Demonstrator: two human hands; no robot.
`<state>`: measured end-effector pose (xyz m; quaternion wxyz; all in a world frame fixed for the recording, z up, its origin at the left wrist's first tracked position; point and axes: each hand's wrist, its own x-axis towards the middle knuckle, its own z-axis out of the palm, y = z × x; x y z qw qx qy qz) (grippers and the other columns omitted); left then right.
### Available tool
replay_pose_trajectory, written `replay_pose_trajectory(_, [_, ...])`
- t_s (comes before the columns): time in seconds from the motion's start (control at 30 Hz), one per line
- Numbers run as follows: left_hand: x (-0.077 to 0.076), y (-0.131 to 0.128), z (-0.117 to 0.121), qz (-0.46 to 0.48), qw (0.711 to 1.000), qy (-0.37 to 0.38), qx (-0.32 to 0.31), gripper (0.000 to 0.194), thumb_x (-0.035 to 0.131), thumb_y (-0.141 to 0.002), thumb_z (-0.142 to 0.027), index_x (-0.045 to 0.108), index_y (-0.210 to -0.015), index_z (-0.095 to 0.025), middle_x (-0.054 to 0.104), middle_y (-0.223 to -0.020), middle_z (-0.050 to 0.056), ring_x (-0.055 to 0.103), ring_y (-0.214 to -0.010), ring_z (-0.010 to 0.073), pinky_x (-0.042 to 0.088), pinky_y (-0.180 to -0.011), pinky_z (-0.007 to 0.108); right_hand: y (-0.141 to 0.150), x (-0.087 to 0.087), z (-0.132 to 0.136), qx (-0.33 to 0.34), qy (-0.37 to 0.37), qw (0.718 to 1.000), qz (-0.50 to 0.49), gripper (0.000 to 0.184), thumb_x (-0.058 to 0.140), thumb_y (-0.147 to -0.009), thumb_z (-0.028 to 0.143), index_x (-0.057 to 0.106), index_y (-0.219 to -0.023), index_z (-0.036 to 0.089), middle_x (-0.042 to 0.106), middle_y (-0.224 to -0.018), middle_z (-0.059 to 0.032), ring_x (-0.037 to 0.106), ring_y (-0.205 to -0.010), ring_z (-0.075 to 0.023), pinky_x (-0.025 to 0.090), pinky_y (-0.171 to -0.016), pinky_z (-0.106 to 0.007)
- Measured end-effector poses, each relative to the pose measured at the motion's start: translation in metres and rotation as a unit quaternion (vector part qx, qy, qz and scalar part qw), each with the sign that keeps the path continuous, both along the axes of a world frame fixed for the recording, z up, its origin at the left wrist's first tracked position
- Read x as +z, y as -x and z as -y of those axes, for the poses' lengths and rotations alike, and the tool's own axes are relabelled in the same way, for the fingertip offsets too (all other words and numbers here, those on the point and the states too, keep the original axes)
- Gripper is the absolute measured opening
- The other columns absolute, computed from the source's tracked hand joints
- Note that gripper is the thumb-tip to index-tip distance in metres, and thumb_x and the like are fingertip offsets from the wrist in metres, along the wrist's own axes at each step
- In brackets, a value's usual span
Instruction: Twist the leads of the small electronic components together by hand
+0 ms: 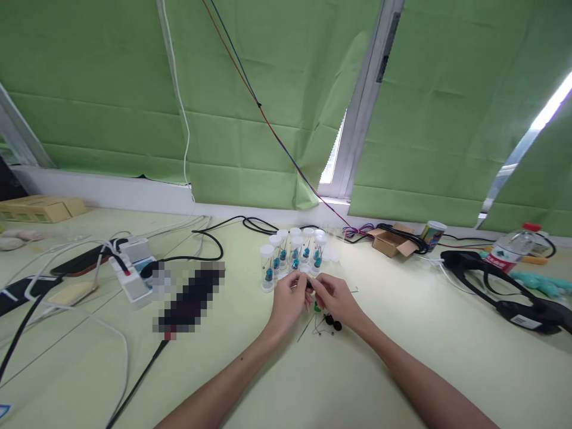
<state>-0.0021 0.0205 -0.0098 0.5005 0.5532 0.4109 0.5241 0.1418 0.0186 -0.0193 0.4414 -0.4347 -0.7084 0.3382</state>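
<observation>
My left hand (290, 297) and my right hand (334, 297) meet at the middle of the table, fingers pinched together. Between the fingertips shows a small black piece (309, 285), mostly covered; its kind is unclear. Just beyond the hands stand several clear capped vials (267, 268) with small blue parts and thin wires inside. Below and between my hands lie black round pieces (333, 323), a small green part (317, 307) and a thin metal rod (305, 329), along with fine wire bits.
A power strip (134, 283) with cables and a blurred dark device (194, 301) lie to the left. On the right are an open cardboard box (389, 241), a can (432, 235), a black headset (504, 295) and a plastic bottle (512, 247). Green blinds (268, 149) hang behind.
</observation>
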Motion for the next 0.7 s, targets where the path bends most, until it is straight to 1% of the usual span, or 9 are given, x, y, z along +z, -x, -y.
replay_pose_trajectory(0.2, [0.0032, -0.0004, 0.0005, -0.009, 1.0, 0.003, -0.007, 0.028, 0.052, -0.084, -0.042, 0.055, -0.071, -0.018, 0.054, -0.053, -0.001, 0.052, -0.045, 0.0126, 0.044, -0.045, 0.024, -0.0004, -0.0003, -0.0027, -0.016, -0.008, 1.0, 0.023, 0.048, 0.04, -0.096, 0.052, 0.046, -0.06, 0.02, 0.049, -0.047, 0.0031, 0.044, -0.046, -0.0112, 0.038, -0.052, -0.024])
replay_pose_trajectory(0.47, [0.0034, -0.0009, 0.0005, -0.003, 1.0, 0.009, -0.006, 0.027, 0.054, -0.082, -0.042, 0.057, -0.071, -0.017, 0.055, -0.051, -0.001, 0.052, -0.044, 0.013, 0.043, -0.044, 0.024, -0.0008, -0.0047, -0.0055, -0.013, 0.008, 1.0, 0.026, 0.055, 0.034, -0.097, 0.055, 0.049, -0.058, 0.019, 0.048, -0.043, 0.0027, 0.044, -0.045, -0.0117, 0.038, -0.052, -0.025])
replay_pose_trajectory(0.57, [0.002, -0.0014, 0.0003, -0.003, 1.0, 0.013, -0.004, 0.027, 0.055, -0.081, -0.042, 0.059, -0.072, -0.017, 0.054, -0.05, -0.001, 0.052, -0.044, 0.0128, 0.043, -0.044, 0.024, -0.001, -0.0084, -0.0076, -0.017, 0.013, 0.999, 0.029, 0.059, 0.031, -0.097, 0.055, 0.047, -0.054, 0.019, 0.048, -0.043, 0.0015, 0.045, -0.044, -0.0121, 0.039, -0.053, -0.026])
replay_pose_trajectory(0.63, [0.0009, -0.0016, -0.0001, -0.003, 1.0, 0.014, -0.001, 0.027, 0.055, -0.082, -0.042, 0.059, -0.073, -0.017, 0.054, -0.051, -0.001, 0.052, -0.044, 0.0127, 0.043, -0.044, 0.024, -0.0008, -0.0093, -0.0082, -0.021, 0.013, 1.0, 0.019, 0.058, 0.031, -0.097, 0.055, 0.046, -0.054, 0.019, 0.05, -0.044, 0.0013, 0.046, -0.044, -0.0122, 0.039, -0.052, -0.026])
replay_pose_trajectory(0.7, [-0.0002, -0.0014, -0.0006, 0.0, 1.0, 0.013, 0.0, 0.027, 0.055, -0.082, -0.042, 0.06, -0.074, -0.017, 0.055, -0.053, -0.001, 0.052, -0.045, 0.0127, 0.043, -0.044, 0.024, -0.0005, -0.0079, -0.0075, -0.022, 0.009, 1.0, -0.003, 0.051, 0.035, -0.096, 0.054, 0.047, -0.061, 0.02, 0.051, -0.048, 0.0022, 0.047, -0.044, -0.0119, 0.039, -0.05, -0.025])
